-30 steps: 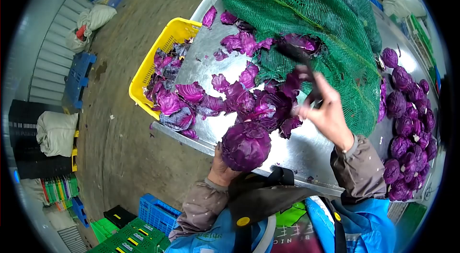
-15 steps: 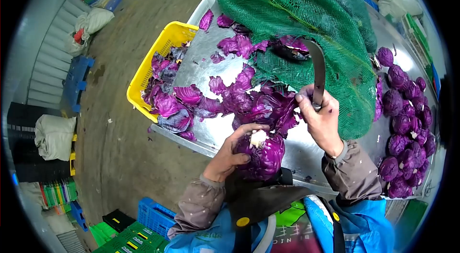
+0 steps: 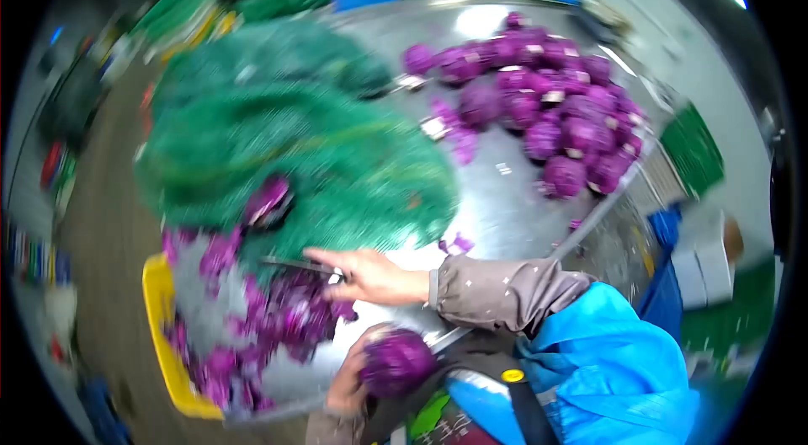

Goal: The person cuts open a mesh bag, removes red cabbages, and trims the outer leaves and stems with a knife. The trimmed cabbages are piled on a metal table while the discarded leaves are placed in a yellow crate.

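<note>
Near the table's front edge my left hand is closed around the side of a red cabbage, close to my apron. Just above it, my right hand grips a knife. The blade points left, over torn purple cabbage leaves on the metal table, and looks blurred and thin. Beyond the knife, a dark purple cabbage lies at the front of a green mesh sack.
A yellow crate with leaves in it stands at the table's left end. Several red cabbages are heaped at the far right of the table. White boxes and a blue bag are beyond the right edge.
My view has swung to the right, bringing the cabbage heap toward the middle. The knife has gone from upright to lying nearly flat, pointing left. The left hand still holds the cabbage.
</note>
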### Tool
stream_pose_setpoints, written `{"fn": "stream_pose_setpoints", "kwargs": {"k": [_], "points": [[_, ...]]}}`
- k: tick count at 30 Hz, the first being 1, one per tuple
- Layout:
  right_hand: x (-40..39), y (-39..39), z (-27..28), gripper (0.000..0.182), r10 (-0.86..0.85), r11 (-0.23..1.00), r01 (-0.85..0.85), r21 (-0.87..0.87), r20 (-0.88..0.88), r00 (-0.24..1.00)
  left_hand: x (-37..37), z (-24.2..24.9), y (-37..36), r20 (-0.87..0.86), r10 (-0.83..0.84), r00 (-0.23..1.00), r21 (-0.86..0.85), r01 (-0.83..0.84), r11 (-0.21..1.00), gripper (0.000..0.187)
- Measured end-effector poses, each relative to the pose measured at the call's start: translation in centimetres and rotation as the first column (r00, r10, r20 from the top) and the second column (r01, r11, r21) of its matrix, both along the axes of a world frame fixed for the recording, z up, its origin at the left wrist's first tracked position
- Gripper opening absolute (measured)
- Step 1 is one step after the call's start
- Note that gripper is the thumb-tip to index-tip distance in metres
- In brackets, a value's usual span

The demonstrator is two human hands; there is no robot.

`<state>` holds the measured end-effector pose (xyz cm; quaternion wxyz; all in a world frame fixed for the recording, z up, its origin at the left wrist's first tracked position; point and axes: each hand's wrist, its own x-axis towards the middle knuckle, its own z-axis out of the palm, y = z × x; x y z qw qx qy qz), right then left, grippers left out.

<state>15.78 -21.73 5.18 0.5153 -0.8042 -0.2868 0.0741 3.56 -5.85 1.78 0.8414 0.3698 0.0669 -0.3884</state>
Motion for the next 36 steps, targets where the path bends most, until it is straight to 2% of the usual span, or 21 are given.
{"fn": "stream_pose_setpoints", "kwargs": {"k": [1,3,5,6,7,9,10,11,13,14,17,20,21,23,25,27,30,31,33,35,36], "points": [[-0.4,-2.7,2.8,0.074,-0.007,0.979,-0.056,-0.198,-0.304,0.953,0.3,0.8,-0.5,-0.105,0.142,0.984,0.105,-0.131,0.986,0.049],[-1.8,-6.5,-2.8,0.081,0.018,1.000,-0.023,-0.016,-0.264,0.964,1.3,-1.1,-0.9,-0.197,0.345,0.918,0.075,-0.336,0.939,0.047],[-3.7,-10.0,-1.8,0.083,-0.045,0.997,-0.012,-0.079,-0.681,0.731,3.3,-0.8,-2.4,-0.197,0.248,0.948,0.066,-0.239,0.969,0.057],[-4.4,-10.8,-3.3,0.085,0.054,0.986,0.057,0.158,-0.617,0.785,4.2,0.8,-4.1,-0.086,0.203,0.975,0.124,-0.192,0.974,0.052],[-5.1,-11.9,-4.7,0.080,-0.050,0.957,0.220,0.190,-0.639,0.768,5.1,0.3,-5.3,0.075,0.102,0.992,0.098,-0.109,0.989,0.062],[-4.8,-14.8,-4.7,0.070,-0.168,0.837,0.534,0.115,-0.876,0.452,6.9,2.2,-8.0,0.145,-0.008,0.989,0.089,-0.005,0.996,0.073],[-4.7,-16.2,-4.6,0.066,-0.068,0.669,0.693,0.268,-0.907,0.417,7.6,2.0,-9.2,0.139,-0.010,0.990,0.044,0.004,0.999,0.083],[-4.4,-17.6,-3.2,0.062,0.046,0.447,0.810,0.379,-0.914,0.402,8.3,3.4,-10.6,0.163,-0.030,0.986,-0.056,0.040,0.998,0.088],[-1.8,-24.4,-7.0,0.063,0.088,0.315,0.789,0.527,-0.844,0.529,9.2,6.6,-13.0,0.245,-0.011,0.969,-0.063,0.028,0.998,0.091],[-1.5,-27.7,-3.6,0.067,-0.158,0.322,0.789,0.523,-0.792,0.589,9.8,7.0,-13.6,0.301,0.016,0.954,0.034,-0.027,0.999,0.087],[0.9,-39.0,-0.4,0.068,-0.474,0.080,0.930,0.359,-0.807,0.352,11.7,6.1,-13.1,0.353,0.177,0.919,0.254,-0.276,0.927,0.059],[1.6,-49.3,2.0,0.069,-0.750,0.229,0.918,0.323,-0.543,0.378,12.9,5.0,-11.1,0.422,0.316,0.850,0.332,-0.470,0.818,0.051],[2.5,-49.2,4.9,0.068,-0.777,0.381,0.832,0.403,-0.349,0.524,13.4,4.9,-10.3,0.471,0.326,0.820,0.363,-0.517,0.776,0.049],[5.2,-53.2,4.1,0.051,-0.808,0.126,0.732,0.669,-0.359,0.467,14.6,4.1,-8.2,0.555,0.367,0.747,0.362,-0.614,0.701,0.046],[8.3,-61.8,0.2,0.041,-0.821,-0.154,0.833,0.531,-0.538,0.191,15.8,3.8,-6.5,0.693,0.337,0.637,0.365,-0.714,0.598,0.044],[9.3,-55.0,2.2,0.036,-0.924,0.110,0.922,0.371,-0.304,0.232,17.4,3.7,-4.8,0.768,0.258,0.587,0.412,-0.760,0.503,0.039],[11.2,-36.2,6.7,0.025,-0.855,0.441,0.885,0.148,-0.230,0.464,20.1,2.6,-2.9,0.863,-0.169,0.476,0.504,-0.828,0.246,0.037],[12.1,-33.5,5.6,0.026,-0.710,0.638,0.768,0.054,-0.343,0.614,21.1,2.5,-2.8,0.855,-0.327,0.403,0.483,-0.848,0.218,0.037],[13.4,-24.6,4.0,0.033,-0.460,0.887,0.456,-0.075,-0.243,0.854,23.5,0.3,-2.5,0.833,-0.524,0.180,0.350,-0.904,0.246,0.034],[13.5,-16.3,3.9,0.032,-0.152,0.978,0.045,-0.202,-0.560,0.814,24.8,-1.3,-2.2,0.650,-0.737,0.183,0.408,-0.903,0.135,0.032],[14.0,-13.5,2.5,0.030,-0.007,0.991,-0.072,-0.109,-0.596,0.803,25.2,-2.4,-1.6,0.578,-0.791,0.202,0.458,-0.882,0.110,0.031]]}}
